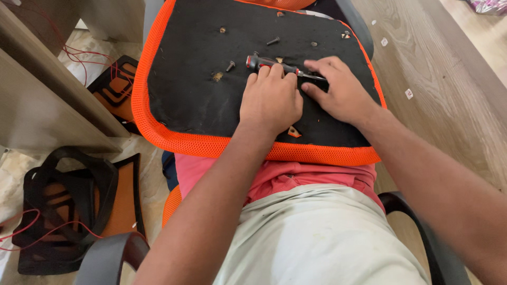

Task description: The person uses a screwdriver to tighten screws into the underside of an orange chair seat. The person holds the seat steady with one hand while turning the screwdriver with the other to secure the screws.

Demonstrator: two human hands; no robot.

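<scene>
Loose bolt [230, 66] lies left of centre on the upturned chair seat [200, 95], black underside with orange mesh rim. Left hand [270, 97] near the seat's middle, grip curled over the red-and-black screwdriver [266, 63] handle. Right hand [340, 89] just beside it toward the right edge, fingertips pinched on the screwdriver's shaft. Another bolt [273, 40] lies near the far edge.

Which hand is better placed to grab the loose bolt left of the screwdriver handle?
Left. The left hand rests on the screwdriver at its handle end, and the loose bolt lies just beyond its knuckles on the seat underside. The right hand is at the tip end and would have to cross over.
</scene>
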